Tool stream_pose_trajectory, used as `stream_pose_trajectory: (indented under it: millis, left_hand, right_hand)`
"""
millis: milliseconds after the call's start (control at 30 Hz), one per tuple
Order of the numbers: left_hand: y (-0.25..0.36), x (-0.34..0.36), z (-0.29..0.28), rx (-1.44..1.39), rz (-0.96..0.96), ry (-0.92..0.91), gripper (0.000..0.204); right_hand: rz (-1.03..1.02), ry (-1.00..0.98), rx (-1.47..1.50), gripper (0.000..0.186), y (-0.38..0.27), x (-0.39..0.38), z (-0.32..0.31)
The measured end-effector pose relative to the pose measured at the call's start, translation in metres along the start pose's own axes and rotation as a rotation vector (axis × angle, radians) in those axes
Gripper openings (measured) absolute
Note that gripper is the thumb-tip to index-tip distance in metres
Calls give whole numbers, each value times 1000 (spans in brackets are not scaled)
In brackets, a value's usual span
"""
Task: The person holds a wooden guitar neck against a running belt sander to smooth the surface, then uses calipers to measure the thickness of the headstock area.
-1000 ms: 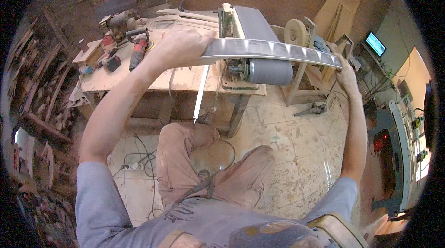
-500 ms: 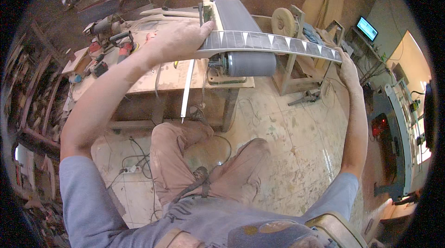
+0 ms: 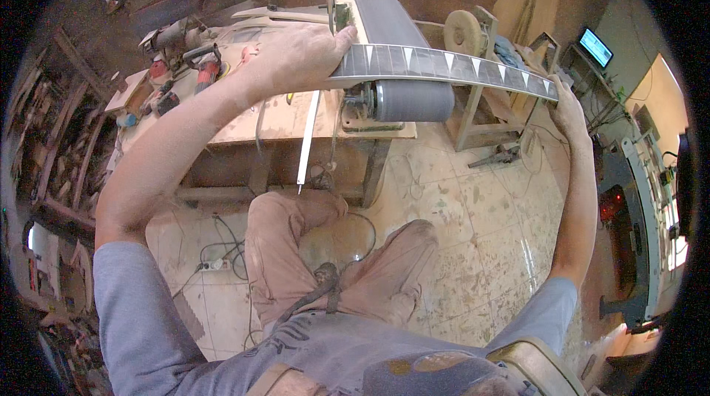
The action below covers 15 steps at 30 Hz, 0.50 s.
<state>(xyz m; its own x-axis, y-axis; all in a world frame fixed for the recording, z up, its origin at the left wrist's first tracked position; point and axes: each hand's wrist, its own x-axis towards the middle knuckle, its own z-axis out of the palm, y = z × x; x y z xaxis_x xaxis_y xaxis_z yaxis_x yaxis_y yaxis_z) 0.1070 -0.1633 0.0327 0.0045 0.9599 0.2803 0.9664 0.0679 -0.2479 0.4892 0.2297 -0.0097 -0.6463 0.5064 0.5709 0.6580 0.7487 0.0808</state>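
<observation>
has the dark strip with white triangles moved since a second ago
Yes, to the right: the dark strip's right end now reaches farther past the grey roller.

- your long strip is dark grey, nearly black, with a row of white triangles, thin pale crosslines and a pale edge
- sanding belt in front of you is plain grey
- table: light tan
- power tool is red and black
- your pants are dusty pinkish-brown, shirt blue-grey with dark print
- floor's cream tiles, kinda blotchy brown
</observation>
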Motion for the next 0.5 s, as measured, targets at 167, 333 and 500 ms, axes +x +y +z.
stream_pose_trajectory:
  millis: [167,333,500]
  left_hand:
    - [-5,15,-19,-903,-477,-858,50]
    - [-32,6,8,-498,-127,-439,35]
    - [16,21,5,116,-20,80,33]
  right_hand:
    - [82,-462,57,50,17,21,-23]
    - [84,-446,29,55,-10,35,-34]
    - [262,19,679,43,31,-23,-3]
